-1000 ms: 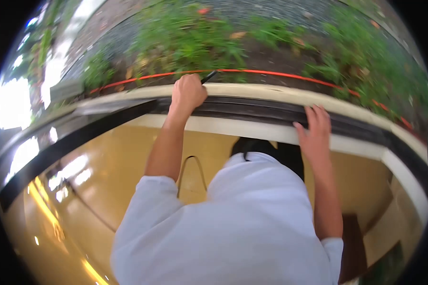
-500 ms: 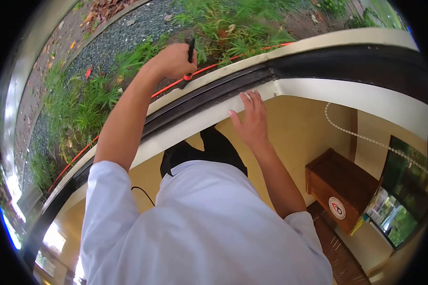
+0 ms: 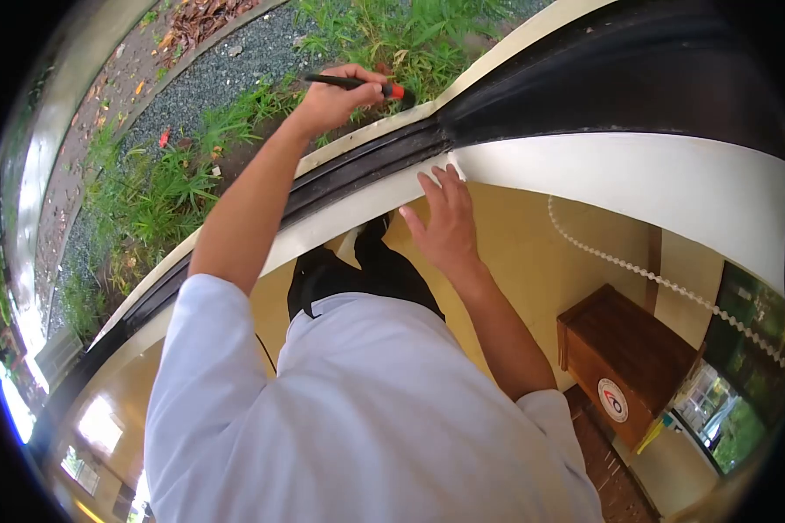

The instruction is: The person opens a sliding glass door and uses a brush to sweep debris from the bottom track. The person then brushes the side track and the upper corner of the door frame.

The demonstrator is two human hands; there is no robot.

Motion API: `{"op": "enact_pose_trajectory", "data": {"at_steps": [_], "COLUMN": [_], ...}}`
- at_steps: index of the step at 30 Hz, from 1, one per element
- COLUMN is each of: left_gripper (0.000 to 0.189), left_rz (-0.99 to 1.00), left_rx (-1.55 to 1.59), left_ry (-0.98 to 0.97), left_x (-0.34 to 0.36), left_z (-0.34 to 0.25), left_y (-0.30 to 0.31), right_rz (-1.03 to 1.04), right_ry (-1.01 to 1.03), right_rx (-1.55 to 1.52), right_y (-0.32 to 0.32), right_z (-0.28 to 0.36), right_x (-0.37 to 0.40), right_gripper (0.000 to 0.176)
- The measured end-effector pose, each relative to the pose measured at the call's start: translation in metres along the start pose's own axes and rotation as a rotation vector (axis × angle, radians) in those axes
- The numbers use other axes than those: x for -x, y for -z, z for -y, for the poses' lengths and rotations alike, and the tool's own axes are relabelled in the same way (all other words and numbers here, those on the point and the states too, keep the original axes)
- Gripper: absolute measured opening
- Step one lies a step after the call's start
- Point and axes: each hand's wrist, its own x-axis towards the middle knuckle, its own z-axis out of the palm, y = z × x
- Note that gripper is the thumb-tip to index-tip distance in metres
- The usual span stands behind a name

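Observation:
My left hand (image 3: 340, 103) is closed around a slim brush (image 3: 396, 91) with a black handle and a red band. It reaches out over the cream outer ledge (image 3: 358, 135) of a window, and the brush's dark tip is at that ledge near the corner. Black window tracks (image 3: 349, 166) run just inside the ledge. My right hand (image 3: 447, 222) is open with fingers spread, its fingertips at the white inner sill (image 3: 344, 222) close to the corner.
Outside lie green plants (image 3: 161, 187) and grey gravel (image 3: 201, 83). A dark window panel (image 3: 619, 78) stands on the right. Below it hangs a beaded chain (image 3: 619, 255). A wooden lectern (image 3: 628, 340) with a round emblem stands indoors at the right.
My left hand has turned the brush from nearly upright to nearly level and moved it right along the ledge towards the corner. The orange line along the ledge no longer shows. The view shifted slightly.

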Motion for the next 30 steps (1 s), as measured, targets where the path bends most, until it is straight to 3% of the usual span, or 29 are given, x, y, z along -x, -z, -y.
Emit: {"op": "enact_pose_trajectory", "data": {"at_steps": [3,5,8,9,11,12,14,18,19,22,23,26,28,30], "left_gripper": [0.018,0.018,0.018,0.018,0.017,0.016,0.017,0.019,0.022,0.023,0.023,0.020,0.019,0.022], "left_rz": [-0.070,0.141,-0.170,-0.183,0.035,0.077,-0.075,-0.234,-0.079,-0.056,-0.132,0.104,-0.058,-0.100], "left_rx": [-0.020,-0.095,-0.151,-0.129,0.130,0.066,-0.462,-0.424,-0.286,-0.260,-0.217,-0.056,0.116,-0.145], "left_ry": [0.061,0.152,-0.183,-0.189,0.087,0.069,-0.284,-0.212,0.076,-0.011,-0.153,0.020,0.034,-0.118], "left_x": [-0.015,-0.021,-0.040,-0.041,-0.038,-0.032,-0.032,0.002,0.030,0.062,0.059,0.068,0.061,0.047], "left_z": [-0.009,-0.015,-0.015,-0.012,-0.018,-0.012,0.020,-0.003,-0.045,-0.045,-0.013,-0.011,-0.014,-0.024], "left_y": [-0.009,-0.022,-0.049,-0.045,-0.034,-0.034,-0.025,-0.016,-0.015,-0.037,-0.056,-0.064,-0.054,-0.055], "right_rz": [0.031,0.054,0.089,0.099,0.083,0.086,0.089,0.059,0.057,0.036,0.015,-0.039,-0.074,-0.075], "right_ry": [-0.014,-0.005,0.011,0.022,-0.008,-0.015,-0.062,-0.102,-0.119,-0.192,-0.199,-0.227,-0.269,-0.357], "right_rx": [0.021,0.015,0.057,0.078,0.106,0.122,0.128,0.195,0.206,0.221,0.233,0.268,0.284,0.257], "right_y": [0.005,0.004,0.004,0.006,0.011,0.012,0.011,0.013,0.014,0.016,0.018,0.020,0.021,0.019], "right_z": [0.000,0.002,0.003,0.004,0.005,0.006,0.011,0.024,0.028,0.038,0.045,0.063,0.074,0.085], "right_x": [0.002,0.004,0.002,0.004,0.006,0.007,0.014,0.019,0.021,0.019,0.019,0.029,0.041,0.052], "right_gripper": [0.058,0.059,0.060,0.060,0.059,0.059,0.059,0.060,0.060,0.061,0.062,0.064,0.064,0.064]}}
